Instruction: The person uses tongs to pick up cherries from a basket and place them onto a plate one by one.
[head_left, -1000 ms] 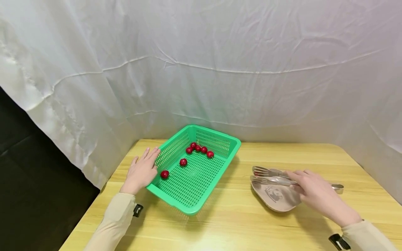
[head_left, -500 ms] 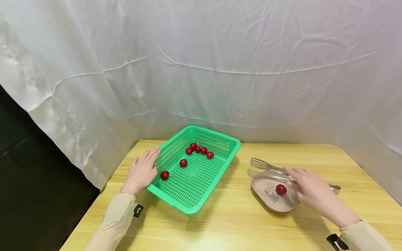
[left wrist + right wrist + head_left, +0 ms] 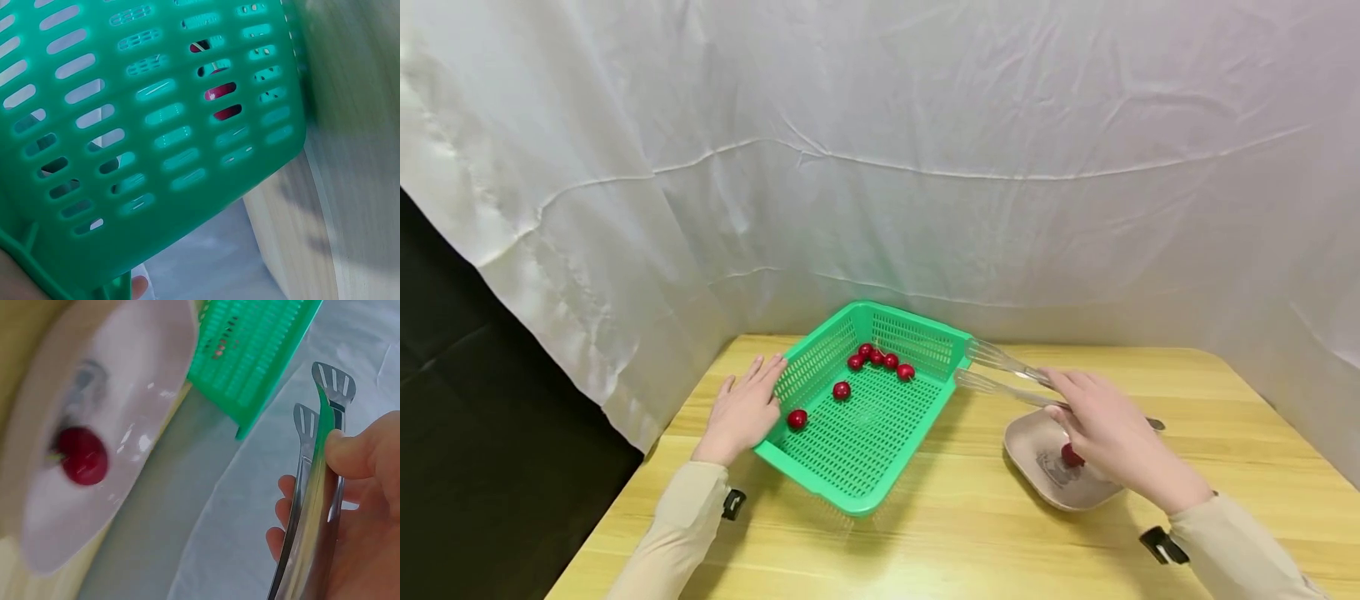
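My left hand (image 3: 741,412) rests with extended fingers on the left rim of a green plastic basket (image 3: 891,475). Inside the basket several red cherries (image 3: 842,390) lie scattered, most grouped toward the far end. My right hand (image 3: 1112,433) holds metal serving tongs (image 3: 319,506) between thumb and fingers. The tongs' slotted tips are spread apart, hold nothing, and overlap the basket's right rim in the head view. Beneath the right hand sits a pale dish (image 3: 1033,450) with a panda print. One cherry (image 3: 83,456) lies in it, partly covered by the hand in the head view.
The basket and dish stand on a light wooden table (image 3: 970,533), with bare wood between them. White cloth (image 3: 925,233) hangs behind and along the sides. A black area (image 3: 490,433) lies beyond the left table edge.
The tongs released the cherry into the dish and opened. My right hand then carried them left and away from me, toward the basket's right rim. The left hand stays on the rim.
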Motion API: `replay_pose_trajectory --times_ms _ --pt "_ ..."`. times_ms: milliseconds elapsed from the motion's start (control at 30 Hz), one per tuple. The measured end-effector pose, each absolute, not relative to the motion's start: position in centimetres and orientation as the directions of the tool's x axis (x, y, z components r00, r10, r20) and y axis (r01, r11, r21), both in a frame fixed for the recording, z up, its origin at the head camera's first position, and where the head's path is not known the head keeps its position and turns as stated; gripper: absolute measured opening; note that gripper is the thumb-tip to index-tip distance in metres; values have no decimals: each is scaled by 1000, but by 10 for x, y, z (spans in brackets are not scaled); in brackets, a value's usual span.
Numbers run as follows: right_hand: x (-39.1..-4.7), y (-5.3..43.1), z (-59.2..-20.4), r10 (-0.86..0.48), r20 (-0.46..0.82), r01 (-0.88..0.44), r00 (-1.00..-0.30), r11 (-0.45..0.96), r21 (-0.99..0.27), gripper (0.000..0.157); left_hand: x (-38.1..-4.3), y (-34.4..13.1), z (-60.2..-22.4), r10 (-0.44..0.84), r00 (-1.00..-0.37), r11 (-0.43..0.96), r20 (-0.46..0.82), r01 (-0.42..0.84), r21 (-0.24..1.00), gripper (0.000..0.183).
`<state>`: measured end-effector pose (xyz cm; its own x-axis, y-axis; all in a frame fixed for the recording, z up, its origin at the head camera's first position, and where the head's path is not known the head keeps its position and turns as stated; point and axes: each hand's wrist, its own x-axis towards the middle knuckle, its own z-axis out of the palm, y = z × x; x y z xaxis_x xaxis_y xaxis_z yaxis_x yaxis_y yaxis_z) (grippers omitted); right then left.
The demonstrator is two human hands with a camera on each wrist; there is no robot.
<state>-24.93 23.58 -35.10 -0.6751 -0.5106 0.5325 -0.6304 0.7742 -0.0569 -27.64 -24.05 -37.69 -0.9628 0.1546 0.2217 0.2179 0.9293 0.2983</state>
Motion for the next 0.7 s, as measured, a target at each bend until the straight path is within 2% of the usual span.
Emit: replay_pose_trajectory --times_ms 433,700 --pt "-280 166 -342 -615 455 -707 -644 706 -47 51 -278 -242 -378 150 -964 938 220 209 277 61" --pt "-287 132 -347 -656 466 -748 -594 664 -19 53 -278 -242 -381 148 -959 932 243 217 289 61"
